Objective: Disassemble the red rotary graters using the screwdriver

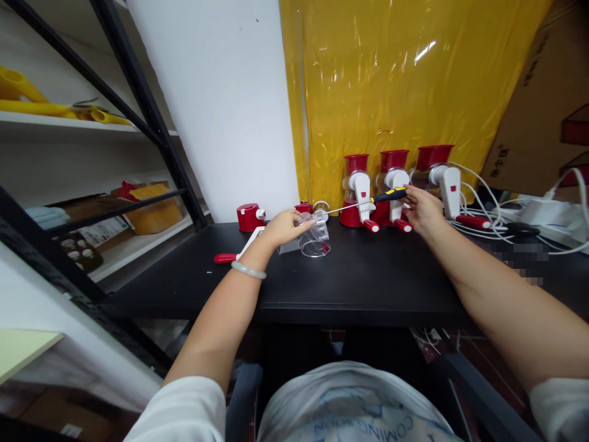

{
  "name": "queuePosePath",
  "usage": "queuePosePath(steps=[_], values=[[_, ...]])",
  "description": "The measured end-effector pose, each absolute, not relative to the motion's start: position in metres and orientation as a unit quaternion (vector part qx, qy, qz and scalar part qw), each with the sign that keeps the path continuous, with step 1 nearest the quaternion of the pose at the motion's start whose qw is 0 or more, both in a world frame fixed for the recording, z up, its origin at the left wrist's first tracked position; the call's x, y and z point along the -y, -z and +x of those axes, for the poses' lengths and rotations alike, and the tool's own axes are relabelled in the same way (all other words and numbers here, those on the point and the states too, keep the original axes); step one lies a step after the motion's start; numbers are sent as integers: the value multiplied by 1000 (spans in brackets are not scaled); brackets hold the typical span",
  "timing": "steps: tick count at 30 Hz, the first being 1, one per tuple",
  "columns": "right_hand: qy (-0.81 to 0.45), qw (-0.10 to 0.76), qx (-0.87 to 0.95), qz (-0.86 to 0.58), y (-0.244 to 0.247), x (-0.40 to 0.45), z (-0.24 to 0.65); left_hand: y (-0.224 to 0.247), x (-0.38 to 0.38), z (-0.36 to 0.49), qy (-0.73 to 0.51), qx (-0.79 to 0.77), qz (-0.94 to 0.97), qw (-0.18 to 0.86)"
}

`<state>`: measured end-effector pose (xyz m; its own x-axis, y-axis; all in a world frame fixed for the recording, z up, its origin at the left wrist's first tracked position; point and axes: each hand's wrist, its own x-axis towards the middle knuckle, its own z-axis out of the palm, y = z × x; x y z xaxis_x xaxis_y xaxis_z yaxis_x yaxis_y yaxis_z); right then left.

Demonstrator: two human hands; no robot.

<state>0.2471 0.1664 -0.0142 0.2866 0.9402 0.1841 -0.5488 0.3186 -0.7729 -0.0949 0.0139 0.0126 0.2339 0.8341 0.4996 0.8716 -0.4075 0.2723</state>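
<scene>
My left hand [289, 228] is closed on a clear plastic housing [315, 240], whose round open end faces down toward the black tabletop. My right hand [421, 207] grips the black and yellow handle of a screwdriver [389, 195]. Its long shaft points left, and the tip reaches the top of the clear housing; the exact contact is too small to make out. Left of my left hand stands a red base part [248, 217]. A white crank with a red handle [226, 258] lies in front of it.
Three red and white rotary graters [360, 193] stand at the back of the black table [368, 276]. White cables [499, 215] and a power strip [547, 209] lie at the right. A shelf rack [138, 110] is at the left, and a yellow plastic curtain [391, 80] hangs behind.
</scene>
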Motion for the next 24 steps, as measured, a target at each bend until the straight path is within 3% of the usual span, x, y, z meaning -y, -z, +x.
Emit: queuePosePath(steps=[24], values=[[-504,734,350,-290,14,-164,248,-13,-14,-95,289,545,-786,43]])
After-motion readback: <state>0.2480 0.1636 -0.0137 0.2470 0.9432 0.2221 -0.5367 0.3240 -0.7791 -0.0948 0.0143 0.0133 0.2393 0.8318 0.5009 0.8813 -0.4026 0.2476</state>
